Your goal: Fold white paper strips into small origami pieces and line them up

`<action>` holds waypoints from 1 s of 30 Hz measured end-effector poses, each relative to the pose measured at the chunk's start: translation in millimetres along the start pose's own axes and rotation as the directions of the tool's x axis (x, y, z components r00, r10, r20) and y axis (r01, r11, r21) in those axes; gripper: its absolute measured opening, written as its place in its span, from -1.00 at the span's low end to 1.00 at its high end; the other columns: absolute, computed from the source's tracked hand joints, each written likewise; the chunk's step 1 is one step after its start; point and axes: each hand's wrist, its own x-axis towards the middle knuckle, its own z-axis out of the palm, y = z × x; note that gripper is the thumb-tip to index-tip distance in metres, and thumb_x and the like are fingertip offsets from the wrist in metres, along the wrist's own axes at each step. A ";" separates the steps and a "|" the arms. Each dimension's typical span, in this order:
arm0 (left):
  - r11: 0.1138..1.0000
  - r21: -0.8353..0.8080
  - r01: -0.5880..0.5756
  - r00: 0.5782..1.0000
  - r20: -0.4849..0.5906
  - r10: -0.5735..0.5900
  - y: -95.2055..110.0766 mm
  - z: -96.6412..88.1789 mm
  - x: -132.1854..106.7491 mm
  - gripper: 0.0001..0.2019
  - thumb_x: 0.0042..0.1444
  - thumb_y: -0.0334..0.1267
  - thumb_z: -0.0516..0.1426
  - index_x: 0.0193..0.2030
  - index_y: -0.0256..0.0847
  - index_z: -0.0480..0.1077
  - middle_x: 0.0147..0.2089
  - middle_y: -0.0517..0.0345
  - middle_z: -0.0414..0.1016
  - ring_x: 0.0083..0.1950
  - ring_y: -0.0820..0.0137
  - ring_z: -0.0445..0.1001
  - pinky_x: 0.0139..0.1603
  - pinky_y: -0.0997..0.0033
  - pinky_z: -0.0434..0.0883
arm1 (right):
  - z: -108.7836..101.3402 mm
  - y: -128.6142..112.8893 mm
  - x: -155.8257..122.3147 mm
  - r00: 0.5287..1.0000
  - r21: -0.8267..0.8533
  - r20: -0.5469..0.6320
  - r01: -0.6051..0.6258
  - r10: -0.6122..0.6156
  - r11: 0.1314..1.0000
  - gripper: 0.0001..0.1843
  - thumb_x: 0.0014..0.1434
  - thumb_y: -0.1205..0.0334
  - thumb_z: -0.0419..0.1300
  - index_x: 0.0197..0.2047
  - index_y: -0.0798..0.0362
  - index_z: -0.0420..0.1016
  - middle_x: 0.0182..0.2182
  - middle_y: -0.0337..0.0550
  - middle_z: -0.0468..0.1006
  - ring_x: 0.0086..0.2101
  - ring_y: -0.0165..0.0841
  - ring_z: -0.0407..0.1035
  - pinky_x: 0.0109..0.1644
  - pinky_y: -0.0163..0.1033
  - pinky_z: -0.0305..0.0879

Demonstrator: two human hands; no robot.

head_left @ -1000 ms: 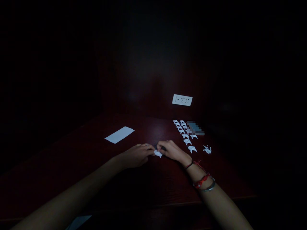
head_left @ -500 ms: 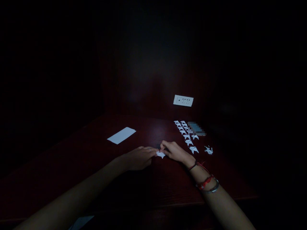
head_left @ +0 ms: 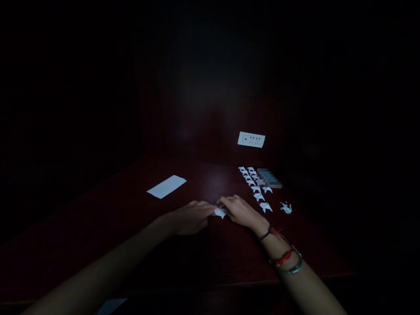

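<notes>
A small folded white paper piece (head_left: 221, 213) with pointed corners lies on the dark red table between my hands. My left hand (head_left: 194, 218) comes in from the left, its fingertips closed on the paper's left edge; a ring shows on one finger. From the right, my right hand (head_left: 242, 212) has its fingers bent and pressed together at the paper's upper right side. Its fingertips partly hide the paper. Right of that hand, several similar folded paper pieces (head_left: 258, 197) stand in slanting rows.
A stack of white paper strips (head_left: 166, 187) lies at left. At right are a blurred-out phone-like object (head_left: 269, 178) and a small heap of paper scraps (head_left: 286, 208). A wall socket (head_left: 251, 139) sits behind. Something pale (head_left: 111, 305) shows below the table's front edge.
My right fingers have shifted slightly left and flattened over the top of the folded paper. My left hand stays nearly in place. The whole view has shifted slightly.
</notes>
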 end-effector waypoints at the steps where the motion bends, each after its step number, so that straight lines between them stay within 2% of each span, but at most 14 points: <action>1: 1.000 0.005 0.006 1.000 -0.003 -0.006 0.4 -0.4 0.0 -0.56 0.01 -0.37 -0.10 0.08 -0.09 0.00 0.09 0.14 0.10 0.04 0.30 0.10 -0.01 0.26 0.06 | -1.3 -1.9 -0.1 1.000 -0.034 0.011 -0.003 0.004 0.999 -0.72 -0.01 0.49 -0.01 -0.19 0.07 0.18 -0.35 -0.16 0.40 -0.26 -0.42 0.26 -0.16 -0.31 0.02; 6: 1.000 -0.008 0.013 1.000 -0.018 -0.013 1.8 -1.3 -0.2 -0.65 0.01 -0.37 -0.11 -0.01 -0.12 0.12 0.06 0.14 0.14 0.01 0.29 0.12 -0.03 0.28 0.09 | -6.9 -9.1 1.7 0.999 -0.151 0.045 -0.023 0.030 0.988 -0.77 -0.01 0.49 -0.02 -0.24 0.08 0.20 -0.38 -0.16 0.37 -0.31 -0.42 0.24 -0.17 -0.31 0.00; 11: 1.000 -0.019 0.020 0.998 -0.052 -0.020 1.4 -0.5 -0.5 -0.64 0.01 -0.38 -0.11 0.00 -0.11 0.10 0.05 0.16 0.16 -0.01 0.29 0.14 -0.06 0.28 0.11 | -7.9 -12.5 5.8 0.998 -0.256 0.050 -0.030 0.045 0.966 -0.79 -0.02 0.49 -0.03 -0.29 0.08 0.23 -0.42 -0.14 0.37 -0.33 -0.38 0.23 -0.15 -0.25 -0.02; 17: 0.999 -0.041 0.011 0.999 -0.049 -0.013 -0.8 -2.3 -2.0 -0.64 0.02 -0.38 -0.11 0.00 -0.12 0.11 0.07 0.15 0.15 0.01 0.29 0.13 -0.05 0.27 0.10 | -10.0 -11.8 5.3 0.996 -0.266 0.047 -0.060 0.075 0.962 -0.82 -0.04 0.47 -0.02 -0.33 0.09 0.26 -0.45 -0.13 0.37 -0.34 -0.37 0.21 -0.15 -0.22 -0.06; 21: 0.998 -0.055 0.018 0.998 -0.055 -0.021 -3.4 -3.0 -5.2 -0.70 0.05 -0.34 -0.11 -0.04 -0.12 0.14 0.06 0.14 0.15 0.01 0.29 0.13 -0.06 0.27 0.11 | -13.4 -7.2 1.5 0.991 -0.189 -0.044 -0.135 0.129 0.973 -0.79 -0.05 0.50 -0.03 -0.32 0.09 0.26 -0.44 -0.15 0.37 -0.35 -0.39 0.20 -0.16 -0.23 -0.04; 25: 0.996 -0.094 0.000 0.997 -0.075 -0.007 -2.3 -4.4 -2.4 -0.77 0.08 -0.30 -0.10 -0.12 -0.12 0.20 0.01 0.16 0.20 0.00 0.33 0.14 -0.06 0.32 0.11 | -8.3 -0.6 3.2 0.974 -0.004 -0.141 -0.180 0.177 0.984 -0.75 -0.05 0.48 0.00 -0.25 0.07 0.25 -0.37 -0.20 0.38 -0.31 -0.41 0.20 -0.21 -0.30 0.02; 30: 0.991 -0.128 -0.032 0.995 -0.098 0.020 1.6 -2.7 7.3 -0.80 0.11 -0.31 -0.12 -0.20 -0.11 0.27 -0.08 0.20 0.27 -0.03 0.39 0.15 -0.03 0.37 0.07 | 10.2 8.5 8.3 0.974 0.157 -0.084 -0.197 0.212 0.968 -0.87 -0.01 0.29 0.06 -0.34 0.09 0.36 -0.39 -0.16 0.36 -0.33 -0.42 0.23 -0.24 -0.34 0.09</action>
